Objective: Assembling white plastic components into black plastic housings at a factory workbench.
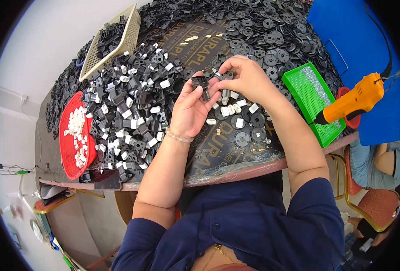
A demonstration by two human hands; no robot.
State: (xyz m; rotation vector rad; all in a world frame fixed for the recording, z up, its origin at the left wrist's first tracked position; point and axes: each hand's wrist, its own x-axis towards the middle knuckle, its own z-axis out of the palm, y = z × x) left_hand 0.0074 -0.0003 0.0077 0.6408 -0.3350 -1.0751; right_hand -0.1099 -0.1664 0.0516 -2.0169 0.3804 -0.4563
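Note:
Over the table's middle, my left hand is palm up, its fingers curled around a small black plastic part. Close beside it, my right hand pinches a dark part with a pale lower end between thumb and fingers. The fingertips of both hands nearly meet. Just below the right hand lie several loose white plastic caps and black round discs. To the left spreads a heap of black housings with white caps.
A red basket of white pieces stands at left, a beige basket of black parts behind. More discs pile up at the far side. At right are a green tray with small metal pieces and a hanging orange electric screwdriver. Another person sits beyond.

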